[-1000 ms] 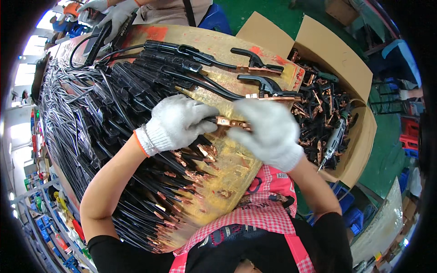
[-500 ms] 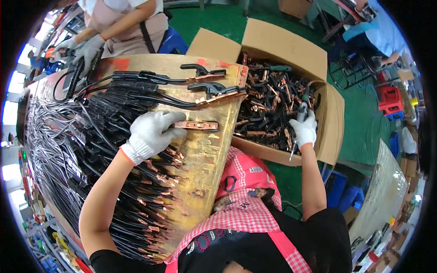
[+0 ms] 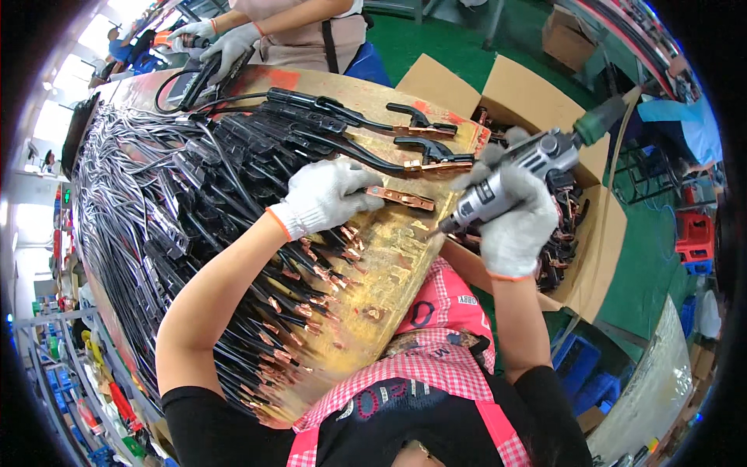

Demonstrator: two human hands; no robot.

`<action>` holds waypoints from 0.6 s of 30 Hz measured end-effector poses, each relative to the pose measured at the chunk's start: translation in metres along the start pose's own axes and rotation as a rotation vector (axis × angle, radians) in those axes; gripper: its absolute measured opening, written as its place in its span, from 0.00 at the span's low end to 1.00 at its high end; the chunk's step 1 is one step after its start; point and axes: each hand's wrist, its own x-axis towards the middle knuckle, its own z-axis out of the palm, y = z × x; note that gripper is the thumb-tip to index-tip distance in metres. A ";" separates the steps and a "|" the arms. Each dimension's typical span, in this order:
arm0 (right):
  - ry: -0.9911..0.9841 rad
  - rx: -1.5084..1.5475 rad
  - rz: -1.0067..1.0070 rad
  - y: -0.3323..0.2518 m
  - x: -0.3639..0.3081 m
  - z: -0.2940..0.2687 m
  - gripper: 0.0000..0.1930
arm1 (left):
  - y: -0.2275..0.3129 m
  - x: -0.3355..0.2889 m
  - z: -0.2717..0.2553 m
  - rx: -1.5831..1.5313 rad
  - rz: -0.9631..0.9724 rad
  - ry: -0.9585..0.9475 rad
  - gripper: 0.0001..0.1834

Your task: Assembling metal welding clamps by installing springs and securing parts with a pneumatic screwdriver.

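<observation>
My left hand (image 3: 331,198), in a white glove, pinches one end of a flat copper clamp piece (image 3: 401,198) just above the worn wooden table (image 3: 389,268). Raised at the table's right edge, my gloved right hand (image 3: 520,222) is wrapped round a silver power screwdriver (image 3: 510,185). Its thin bit points down and left, near the free end of the copper piece but apart from it. Two black-handled clamps with copper jaws, an upper clamp (image 3: 424,124) and a lower clamp (image 3: 432,153), lie beyond my left hand, wired to black cables.
Many black cables with bare copper ends (image 3: 307,272) cover the table's left side. An open cardboard box (image 3: 599,257) of clamp parts stands at the right. Across the table a co-worker's gloved hand (image 3: 231,53) holds a black part. A red stool (image 3: 695,237) is far right.
My right hand has lifted the screwdriver out of the box area and brought it left to the table's edge. My left hand keeps its pinch on the copper piece. The whole view has shifted.
</observation>
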 end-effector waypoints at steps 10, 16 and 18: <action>-0.171 -0.452 -0.404 0.060 0.037 0.036 0.18 | -0.004 0.007 0.010 0.083 0.028 -0.004 0.14; -0.202 -0.523 -0.458 0.064 0.034 0.041 0.21 | -0.007 0.006 0.011 0.068 0.042 -0.023 0.12; -0.238 -0.199 -0.288 0.053 0.029 0.043 0.17 | -0.005 0.007 0.007 0.052 0.030 -0.050 0.12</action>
